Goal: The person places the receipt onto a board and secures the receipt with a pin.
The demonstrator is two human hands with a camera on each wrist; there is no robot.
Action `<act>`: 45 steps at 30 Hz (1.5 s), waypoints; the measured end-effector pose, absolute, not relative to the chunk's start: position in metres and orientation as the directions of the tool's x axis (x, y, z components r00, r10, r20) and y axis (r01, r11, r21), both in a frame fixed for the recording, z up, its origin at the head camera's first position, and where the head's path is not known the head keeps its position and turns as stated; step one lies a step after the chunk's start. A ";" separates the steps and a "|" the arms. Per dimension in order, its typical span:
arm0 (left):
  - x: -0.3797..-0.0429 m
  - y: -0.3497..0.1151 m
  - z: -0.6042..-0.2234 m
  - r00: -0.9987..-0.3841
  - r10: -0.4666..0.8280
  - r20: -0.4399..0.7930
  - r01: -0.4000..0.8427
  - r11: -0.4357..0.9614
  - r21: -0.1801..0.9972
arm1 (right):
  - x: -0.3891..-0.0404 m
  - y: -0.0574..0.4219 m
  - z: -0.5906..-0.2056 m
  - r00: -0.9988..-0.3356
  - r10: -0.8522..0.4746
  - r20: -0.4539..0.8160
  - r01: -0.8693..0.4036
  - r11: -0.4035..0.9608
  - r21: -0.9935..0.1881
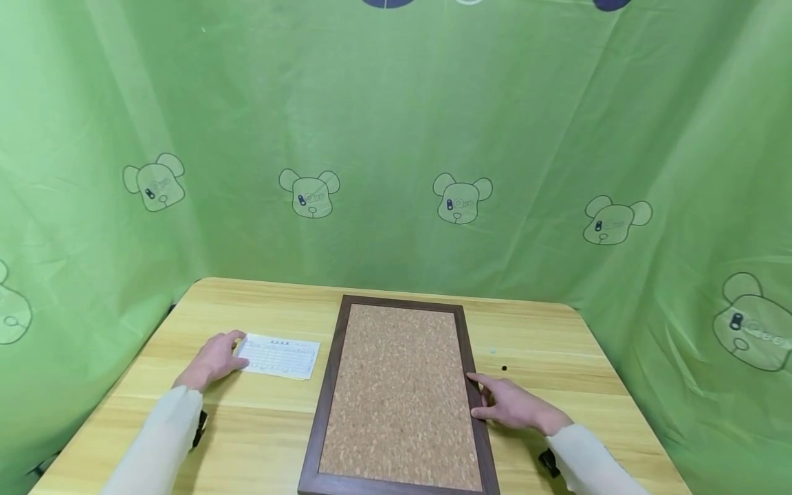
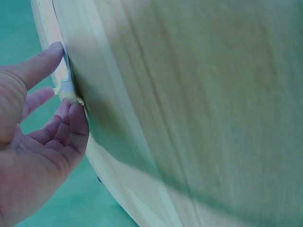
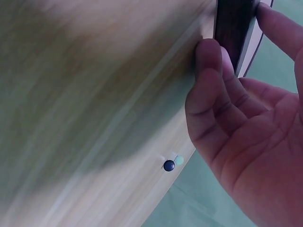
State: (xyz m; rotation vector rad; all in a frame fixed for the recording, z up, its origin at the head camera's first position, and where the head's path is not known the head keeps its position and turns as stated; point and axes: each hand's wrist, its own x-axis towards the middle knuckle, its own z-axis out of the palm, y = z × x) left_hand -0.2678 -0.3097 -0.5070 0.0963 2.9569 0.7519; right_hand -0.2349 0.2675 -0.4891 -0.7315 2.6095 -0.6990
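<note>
My left hand point(image 1: 215, 355) is narrowed on the short left edge of the printed paper point(image 1: 280, 357), while my right hand point(image 1: 509, 403) holds the right side of the dark frame point(image 1: 328, 392) round the cork board point(image 1: 402, 392), its fingers bent against the outer edge. The paper lies on the worktop point(image 1: 260, 433), to the left of the board and apart from it, a yellowish layer peeking out underneath. I judge it light, floppy and easy to crease, so a soft pinch along that edge suits it (thin layers may slide apart). The board should be stiff and the heavier of the two; I'd trust the frame, midway along its long sides, over the crumbly-looking cork. Just beyond my right hand sit a dark disc point(image 3: 169, 165) and a pale disc point(image 3: 179, 160), small and easily knocked away
</note>
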 end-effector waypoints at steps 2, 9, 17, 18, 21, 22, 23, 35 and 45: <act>-0.268 -0.309 -0.507 -0.994 0.089 -0.069 0.045 0.878 0.476 | -0.235 0.268 -0.489 -0.808 -0.558 -0.188 -0.388 0.745 -0.543; -0.269 -0.309 -0.509 -0.993 0.099 -0.057 0.056 0.858 0.510 | -0.235 0.267 -0.489 -0.815 -0.542 -0.207 -0.360 0.752 -0.553; -0.266 -0.311 -0.510 -0.995 0.085 -0.059 0.037 0.826 0.563 | -0.235 0.267 -0.491 -0.818 -0.533 -0.216 -0.343 0.754 -0.561; -0.266 -0.311 -0.510 -0.995 0.080 -0.062 0.030 0.820 0.572 | -0.235 0.267 -0.490 -0.817 -0.534 -0.217 -0.343 0.753 -0.561; -0.265 -0.312 -0.510 -0.995 0.069 -0.068 0.015 0.805 0.593 | -0.232 0.266 -0.489 -0.815 -0.533 -0.228 -0.330 0.751 -0.572; -0.265 -0.312 -0.510 -0.995 0.066 -0.069 0.012 0.800 0.600 | -0.232 0.266 -0.489 -0.815 -0.532 -0.231 -0.327 0.751 -0.574; -0.265 -0.312 -0.510 -0.995 0.068 -0.069 0.012 0.794 0.608 | -0.231 0.266 -0.489 -0.814 -0.531 -0.235 -0.322 0.749 -0.579; -0.263 -0.316 -0.511 -0.996 0.073 -0.046 0.020 0.711 0.703 | -0.230 0.269 -0.492 -0.808 -0.539 -0.238 -0.286 0.712 -0.641; -0.261 -0.316 -0.511 -0.998 0.056 -0.040 0.005 0.641 0.768 | -0.230 0.268 -0.493 -0.818 -0.524 -0.239 -0.274 0.719 -0.638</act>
